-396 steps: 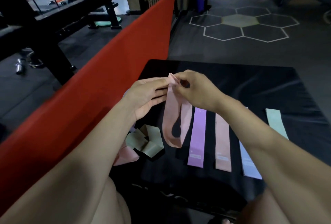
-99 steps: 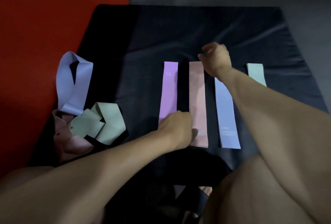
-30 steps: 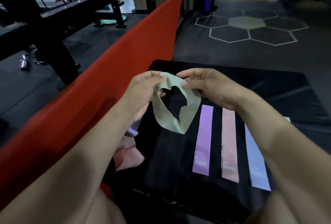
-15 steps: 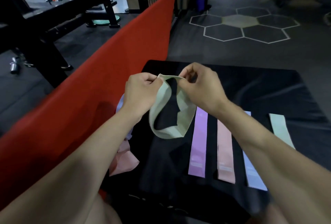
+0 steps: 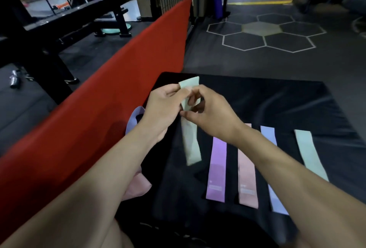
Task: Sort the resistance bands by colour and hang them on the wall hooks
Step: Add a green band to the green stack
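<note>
- both hands, left hand [image 5: 161,109] & right hand [image 5: 210,113], pinch green band [image 5: 191,140], frame centre.
- four bands flat on black mat [image 5: 277,99], lower right.
- left: loose bands lower left; no hanging yet.

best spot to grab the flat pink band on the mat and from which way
Pinch the near short end of the pink band, coming from above. It lies flat between the purple band and blue band, so its long edges are crowded.
</note>
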